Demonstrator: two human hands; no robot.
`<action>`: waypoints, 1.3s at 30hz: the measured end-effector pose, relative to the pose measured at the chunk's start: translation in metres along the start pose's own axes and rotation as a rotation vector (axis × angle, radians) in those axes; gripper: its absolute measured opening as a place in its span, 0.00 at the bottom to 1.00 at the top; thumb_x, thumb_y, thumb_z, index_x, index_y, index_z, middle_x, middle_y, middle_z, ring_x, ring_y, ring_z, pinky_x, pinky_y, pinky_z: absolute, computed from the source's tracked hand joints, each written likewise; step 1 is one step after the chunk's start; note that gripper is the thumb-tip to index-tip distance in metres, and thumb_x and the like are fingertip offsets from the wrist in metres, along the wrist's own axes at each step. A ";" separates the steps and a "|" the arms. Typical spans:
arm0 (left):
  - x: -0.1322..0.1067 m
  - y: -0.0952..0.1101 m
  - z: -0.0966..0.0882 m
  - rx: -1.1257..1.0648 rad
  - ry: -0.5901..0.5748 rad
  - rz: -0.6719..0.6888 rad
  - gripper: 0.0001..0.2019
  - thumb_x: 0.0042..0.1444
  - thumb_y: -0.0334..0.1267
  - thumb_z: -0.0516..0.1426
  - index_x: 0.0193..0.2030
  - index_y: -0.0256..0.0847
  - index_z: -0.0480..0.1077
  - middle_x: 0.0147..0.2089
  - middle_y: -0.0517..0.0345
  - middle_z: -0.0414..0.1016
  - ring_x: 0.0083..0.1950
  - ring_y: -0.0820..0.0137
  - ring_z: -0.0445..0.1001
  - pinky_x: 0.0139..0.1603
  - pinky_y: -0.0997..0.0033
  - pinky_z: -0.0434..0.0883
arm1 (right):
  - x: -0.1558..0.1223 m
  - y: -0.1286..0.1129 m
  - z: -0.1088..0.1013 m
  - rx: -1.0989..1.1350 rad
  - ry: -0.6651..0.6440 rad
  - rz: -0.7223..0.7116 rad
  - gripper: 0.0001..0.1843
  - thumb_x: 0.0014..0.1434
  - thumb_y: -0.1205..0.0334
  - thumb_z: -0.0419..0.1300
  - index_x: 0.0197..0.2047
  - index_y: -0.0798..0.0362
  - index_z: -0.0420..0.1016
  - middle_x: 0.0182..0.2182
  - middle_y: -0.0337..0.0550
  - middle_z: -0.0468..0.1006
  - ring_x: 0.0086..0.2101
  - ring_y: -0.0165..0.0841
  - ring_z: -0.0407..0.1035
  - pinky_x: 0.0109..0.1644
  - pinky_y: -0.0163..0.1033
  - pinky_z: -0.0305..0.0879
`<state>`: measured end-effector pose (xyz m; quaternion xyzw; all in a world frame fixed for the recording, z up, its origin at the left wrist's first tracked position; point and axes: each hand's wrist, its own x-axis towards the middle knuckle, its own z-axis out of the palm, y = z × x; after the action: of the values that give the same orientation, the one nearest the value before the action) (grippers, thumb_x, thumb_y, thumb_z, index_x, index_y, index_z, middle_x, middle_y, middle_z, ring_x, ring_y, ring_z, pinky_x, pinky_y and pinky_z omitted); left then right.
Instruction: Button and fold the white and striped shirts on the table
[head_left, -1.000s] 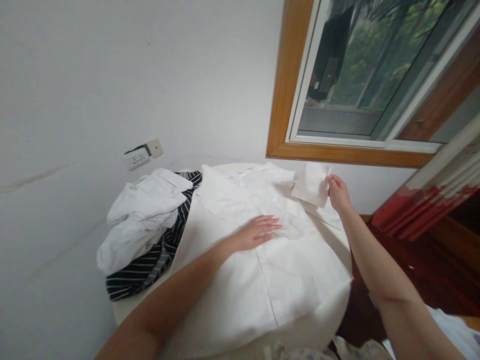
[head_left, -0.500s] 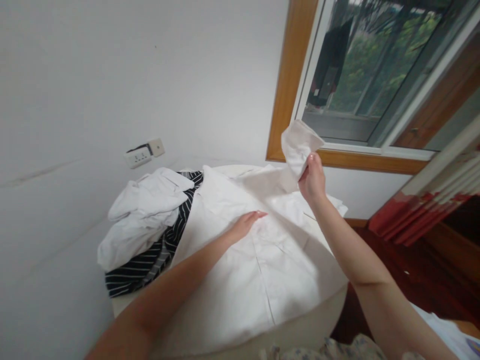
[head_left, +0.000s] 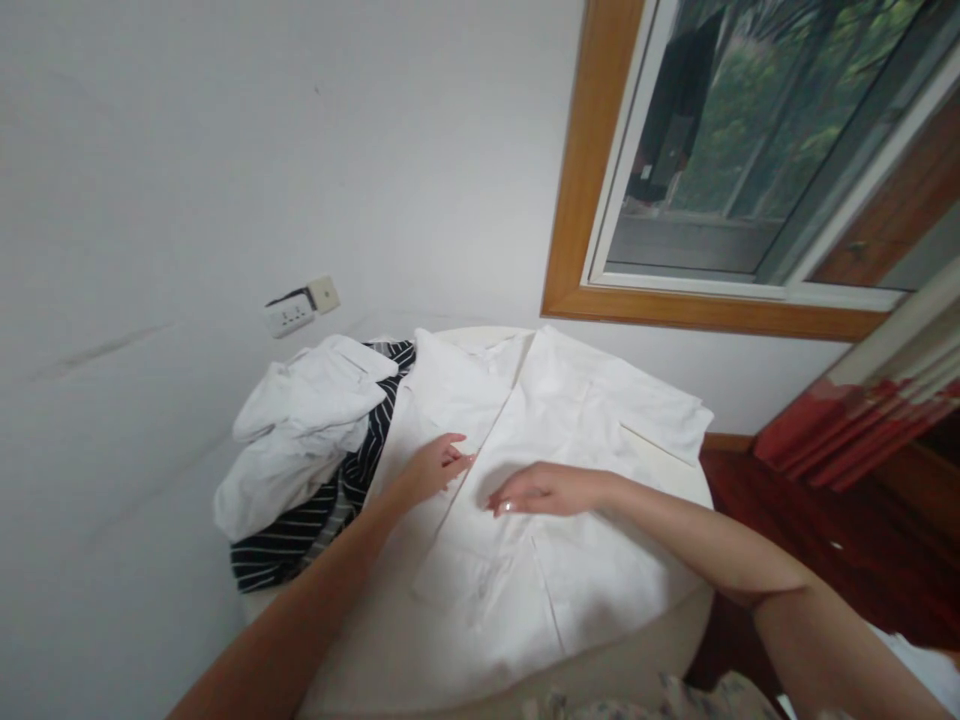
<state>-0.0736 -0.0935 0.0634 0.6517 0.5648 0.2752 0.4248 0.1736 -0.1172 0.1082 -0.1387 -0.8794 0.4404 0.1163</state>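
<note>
A white shirt-like garment (head_left: 570, 420) lies spread face up, its sleeve pointing to the far right. One front panel's long edge runs diagonally across the other panel. My left hand (head_left: 431, 472) rests on the left panel beside that edge, thumb and fingers apart. Over the panel just right of the edge is my right hand (head_left: 551, 489), its fingers loosely bent and pointing left, with a shadow beneath. No cloth shows gripped in either hand. The lower front of the garment is slightly blurred.
Beneath the garment is a pale rounded tabletop (head_left: 660, 630). At its left, a crumpled white cloth pile (head_left: 300, 430) sits on black striped fabric (head_left: 289, 535) against the wall. A wall socket (head_left: 289, 315), a wood-framed window (head_left: 712, 308) and a red-and-cream curtain (head_left: 832, 430) are beyond.
My right hand has come down and left from holding a raised part of the garment, and that part now lies flat. My left hand has shifted left and slightly down.
</note>
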 end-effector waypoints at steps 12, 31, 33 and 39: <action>-0.018 0.007 0.027 0.725 0.137 0.244 0.11 0.61 0.44 0.51 0.33 0.42 0.66 0.36 0.58 0.70 0.37 0.70 0.68 0.38 0.72 0.60 | 0.002 0.148 -0.206 -0.664 0.974 0.859 0.19 0.66 0.61 0.47 0.51 0.57 0.75 0.50 0.51 0.77 0.50 0.36 0.69 0.51 0.35 0.61; -0.013 -0.003 0.026 0.669 0.139 0.245 0.09 0.60 0.40 0.50 0.30 0.42 0.61 0.34 0.57 0.69 0.36 0.69 0.66 0.37 0.69 0.59 | 0.058 0.209 -0.254 -0.569 0.802 1.063 0.25 0.65 0.49 0.48 0.44 0.59 0.80 0.42 0.54 0.80 0.44 0.39 0.73 0.45 0.35 0.64; -0.014 -0.002 0.026 0.668 0.136 0.244 0.09 0.60 0.40 0.50 0.30 0.42 0.61 0.34 0.57 0.70 0.37 0.68 0.67 0.38 0.69 0.60 | 0.060 0.211 -0.255 -0.589 0.804 1.057 0.20 0.63 0.53 0.52 0.43 0.58 0.80 0.43 0.53 0.80 0.46 0.41 0.72 0.46 0.35 0.63; -0.010 0.000 0.022 0.597 0.169 0.102 0.11 0.65 0.42 0.43 0.35 0.43 0.61 0.30 0.60 0.70 0.32 0.69 0.69 0.33 0.70 0.57 | 0.065 0.215 -0.252 -0.628 0.915 1.097 0.23 0.66 0.60 0.44 0.55 0.63 0.70 0.52 0.62 0.73 0.52 0.43 0.68 0.52 0.41 0.63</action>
<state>-0.0576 -0.1087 0.0540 0.7500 0.6206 0.1715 0.1517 0.2256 0.2157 0.0881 -0.7481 -0.6331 0.0644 0.1882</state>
